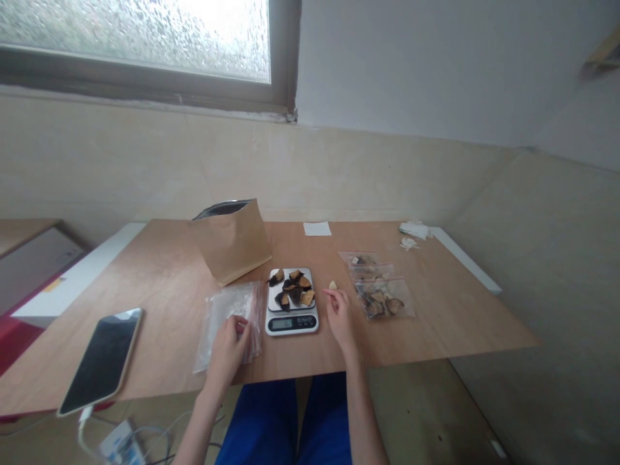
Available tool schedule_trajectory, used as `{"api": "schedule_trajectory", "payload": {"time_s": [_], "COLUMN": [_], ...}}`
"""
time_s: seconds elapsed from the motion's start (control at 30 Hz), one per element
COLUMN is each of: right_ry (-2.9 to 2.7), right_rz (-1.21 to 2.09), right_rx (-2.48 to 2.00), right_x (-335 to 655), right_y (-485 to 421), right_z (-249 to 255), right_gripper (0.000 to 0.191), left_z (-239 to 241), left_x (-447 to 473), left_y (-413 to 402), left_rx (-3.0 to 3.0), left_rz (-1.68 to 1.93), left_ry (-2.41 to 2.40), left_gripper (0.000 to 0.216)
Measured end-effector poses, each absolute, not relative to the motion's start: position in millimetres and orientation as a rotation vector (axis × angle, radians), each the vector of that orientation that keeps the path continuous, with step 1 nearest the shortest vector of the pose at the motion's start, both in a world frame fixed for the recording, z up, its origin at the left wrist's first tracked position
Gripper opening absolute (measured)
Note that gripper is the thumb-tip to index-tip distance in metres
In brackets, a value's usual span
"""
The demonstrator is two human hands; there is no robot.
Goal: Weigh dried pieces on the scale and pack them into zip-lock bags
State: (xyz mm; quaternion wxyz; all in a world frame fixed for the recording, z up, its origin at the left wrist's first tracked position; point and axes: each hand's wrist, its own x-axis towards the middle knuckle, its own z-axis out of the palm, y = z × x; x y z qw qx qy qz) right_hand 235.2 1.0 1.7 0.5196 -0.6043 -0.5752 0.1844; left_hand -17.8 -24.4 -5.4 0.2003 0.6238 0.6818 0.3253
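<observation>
The desk (pixel 159 271) is smooth, faintly shiny wood; the pouch (pixel 235 245) is matt paper with a shiny, metallic-looking lining (pixel 225 208); the bags (pixel 220 307) are glossy clear plastic. The scale (pixel 292 323) looks like smooth plastic, the pieces (pixel 296 295) rough, the phone screen (pixel 103 355) glassy, the window glass (pixel 145 39) pebbled, the trousers (pixel 276 420) matt cloth

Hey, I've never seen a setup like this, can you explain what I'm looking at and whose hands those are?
There's no machine: you see one person's bare left hand and right hand. The single picture comes from a camera worn on their head, looking forward and down. On the wooden table are a digital scale bearing dark-edged pieces, a brown paper bag, filled clear bags and a phone. The left hand is over flat plastic bags; the right's fingertips are by a small pale piece. Whether either hand grips anything, I can't tell.
</observation>
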Motion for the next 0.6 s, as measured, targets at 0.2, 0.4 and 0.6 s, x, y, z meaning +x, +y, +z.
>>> {"api": "schedule_trajectory", "payload": {"time_s": [0.2,0.4,0.6], "right_ry": [-1.512,-1.546,-1.48], "right_rz": [0.427,0.333,0.297], "right_rx": [-1.489,-1.566,-1.6], "right_x": [218.4,200.9,196.5], "right_y": [-1.7,-1.0,0.6], "right_z": [2.8,-6.4,-0.9], "right_gripper": [0.03,0.043,0.018], "left_z": [-1.8,0.6,0.0], "left_x": [-9.4,-8.5,-8.6], "left_y": [-26.4,-27.8,-27.6], "left_rx": [1.812,1.793,1.79], "left_rz": [0.782,0.771,0.774], "left_ry": [2.117,2.107,2.109], "left_gripper": [0.022,0.022,0.02]}}
